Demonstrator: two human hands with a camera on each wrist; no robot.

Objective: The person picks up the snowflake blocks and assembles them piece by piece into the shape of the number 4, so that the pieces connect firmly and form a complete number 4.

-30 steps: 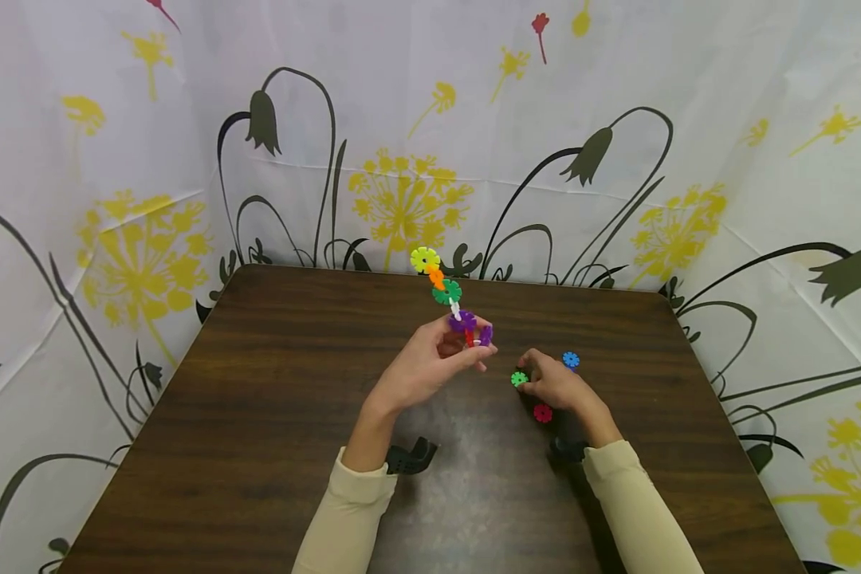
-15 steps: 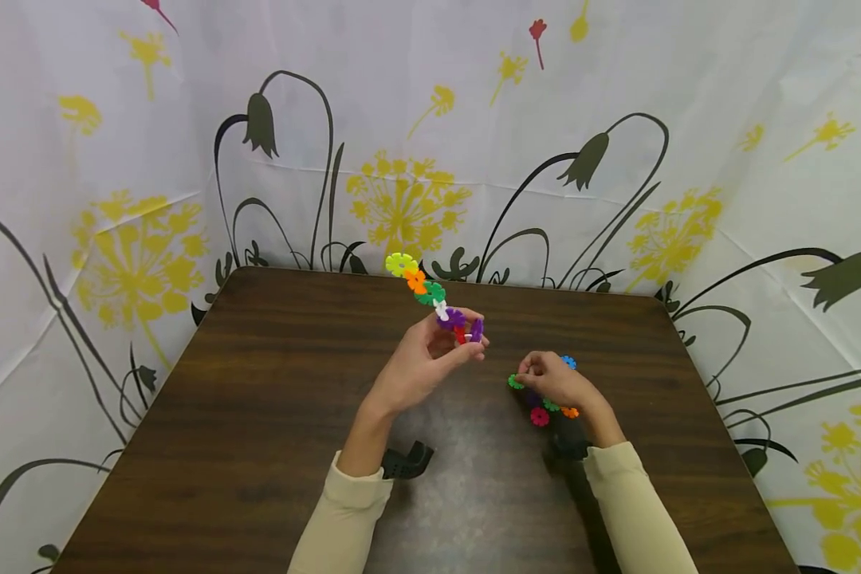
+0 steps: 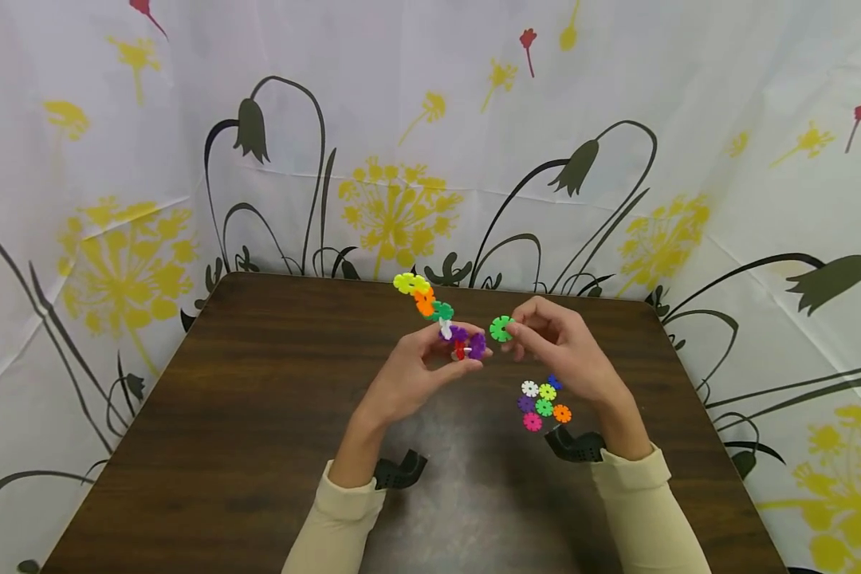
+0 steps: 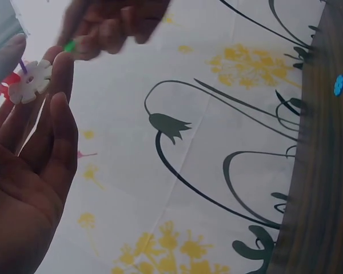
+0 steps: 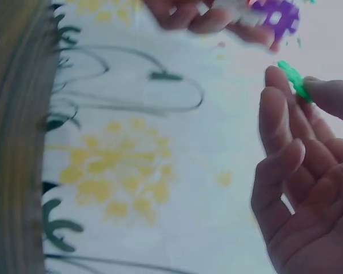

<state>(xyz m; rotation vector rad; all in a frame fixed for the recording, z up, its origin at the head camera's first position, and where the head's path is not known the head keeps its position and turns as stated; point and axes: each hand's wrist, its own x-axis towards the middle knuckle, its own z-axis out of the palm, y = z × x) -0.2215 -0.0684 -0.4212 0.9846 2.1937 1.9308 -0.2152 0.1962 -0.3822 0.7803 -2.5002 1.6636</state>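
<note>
My left hand pinches the lower end of a chain of interlocking flower discs, held above the table. Yellow, orange, green, white, purple and red discs make up the chain, and a purple disc sits at its right end. A white disc of the chain shows by the fingers in the left wrist view. My right hand pinches a bright green flower disc between thumb and fingers, seen nearly edge-on in the right wrist view. A small gap separates this disc from the chain.
Several loose flower discs lie close together on the dark wooden table below my right hand, among them a pink disc, an orange disc and a white disc. A flower-patterned curtain hangs behind the table.
My right hand has lifted the green disc off the table and brought it up near the chain, uncovering the loose discs. The chain in my left hand has tilted and lowered slightly.
</note>
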